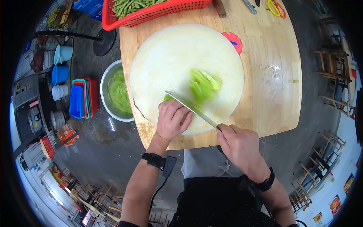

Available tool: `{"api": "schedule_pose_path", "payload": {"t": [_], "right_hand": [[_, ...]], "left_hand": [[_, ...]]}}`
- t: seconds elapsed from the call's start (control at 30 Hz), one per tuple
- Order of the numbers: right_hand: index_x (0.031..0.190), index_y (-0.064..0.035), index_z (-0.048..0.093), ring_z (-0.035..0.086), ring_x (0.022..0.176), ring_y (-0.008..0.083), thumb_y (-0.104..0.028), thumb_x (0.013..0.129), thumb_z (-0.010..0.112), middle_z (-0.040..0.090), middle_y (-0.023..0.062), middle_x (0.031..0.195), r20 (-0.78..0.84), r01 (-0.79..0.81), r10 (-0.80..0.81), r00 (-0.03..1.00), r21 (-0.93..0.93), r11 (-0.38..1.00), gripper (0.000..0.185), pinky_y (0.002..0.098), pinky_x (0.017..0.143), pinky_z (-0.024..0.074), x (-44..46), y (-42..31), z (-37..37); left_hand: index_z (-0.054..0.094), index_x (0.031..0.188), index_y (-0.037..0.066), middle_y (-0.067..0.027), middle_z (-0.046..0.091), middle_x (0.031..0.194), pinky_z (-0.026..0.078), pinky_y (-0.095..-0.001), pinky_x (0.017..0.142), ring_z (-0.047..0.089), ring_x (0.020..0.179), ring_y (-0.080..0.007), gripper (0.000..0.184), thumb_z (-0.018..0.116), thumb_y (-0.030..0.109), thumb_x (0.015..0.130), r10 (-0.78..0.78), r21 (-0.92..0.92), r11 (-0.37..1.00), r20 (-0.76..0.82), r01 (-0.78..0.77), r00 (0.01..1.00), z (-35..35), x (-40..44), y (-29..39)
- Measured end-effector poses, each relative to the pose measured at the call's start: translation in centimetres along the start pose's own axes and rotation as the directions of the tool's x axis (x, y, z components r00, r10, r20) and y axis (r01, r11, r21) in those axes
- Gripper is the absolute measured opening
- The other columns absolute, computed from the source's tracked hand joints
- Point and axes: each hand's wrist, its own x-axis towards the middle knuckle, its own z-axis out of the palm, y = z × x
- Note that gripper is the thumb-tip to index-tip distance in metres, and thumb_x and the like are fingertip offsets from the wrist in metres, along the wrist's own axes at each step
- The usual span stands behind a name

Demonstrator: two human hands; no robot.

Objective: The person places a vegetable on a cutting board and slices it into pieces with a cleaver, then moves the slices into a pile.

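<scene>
Steel shone along the long, narrow-bladed kitchen knife (pixel 189 106), its axis slanting across the round, whitish chopping board (pixel 159 56) from a tip at far left to a handle at near right. Around that handle the right hand (pixel 241 145) was clenched. Left of the blade, on its near side, sat the left hand (pixel 172 119), fingers bent down over a pale green, smooth vegetable piece (pixel 167 97); most of that piece was hidden, so whether the fingers gripped it or only pressed, I could not tell. Its visible end lay just beyond the fingertips, near the knife tip, so the left hand was the nearer one. Across the blade, farther from the person, lay a loose pile of translucent green slices (pixel 204 85), apart from both hands.
</scene>
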Motion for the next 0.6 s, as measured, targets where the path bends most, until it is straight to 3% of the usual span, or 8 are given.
{"api": "schedule_pose_path", "payload": {"t": [0.33,0.4,0.5,0.6], "right_hand": [[0.1,-0.0053,0.071,0.064,0.054,0.0247,-0.013,0.091,0.074,0.061,0.0047,0.069,-0.043,0.047,-0.049,0.998,-0.04,0.998,0.012,0.0382,0.051,0.0507,-0.44,0.59,0.48],[0.098,-0.0055,0.069,0.065,0.054,0.0243,-0.013,0.089,0.074,0.061,0.0043,0.068,-0.025,0.055,-0.056,0.998,-0.051,0.997,0.013,0.0379,0.051,0.0507,-0.55,0.63,0.55],[0.095,-0.0058,0.066,0.065,0.054,0.0239,-0.012,0.086,0.074,0.06,0.0043,0.068,-0.001,0.072,-0.072,0.997,-0.065,0.995,0.013,0.0378,0.051,0.0509,-0.71,0.81,0.57],[0.093,-0.0057,0.064,0.064,0.054,0.0232,-0.012,0.084,0.073,0.059,0.004,0.068,-0.014,0.072,-0.073,0.997,-0.06,0.996,0.015,0.0376,0.051,0.0509,-0.66,0.94,0.62]], "left_hand": [[0.072,0.101,0.009,-0.0083,0.069,0.112,0.047,-0.0451,0.096,0.064,0.107,-0.0314,0.031,0.09,0.012,0.075,0.028,0.074,0.997,0.045,-0.031,0.999,-0.12,-0.11,-0.34],[0.073,0.117,0.002,-0.0174,0.067,0.121,0.047,-0.0508,0.095,0.064,0.109,-0.0387,0.046,0.085,0.011,0.074,0.055,0.07,0.996,0.071,-0.06,0.996,-0.1,-0.66,-0.77],[0.074,0.117,0.003,-0.0181,0.066,0.121,0.047,-0.0499,0.093,0.063,0.106,-0.0394,0.046,0.084,0.01,0.074,0.05,0.078,0.995,0.084,-0.057,0.995,-0.19,-0.74,-0.83],[0.073,0.106,0.007,-0.0101,0.068,0.113,0.047,-0.0468,0.093,0.065,0.104,-0.0317,0.038,0.092,0.016,0.074,0.014,0.092,0.996,0.051,-0.019,0.999,-0.14,-0.42,-0.3]]}}
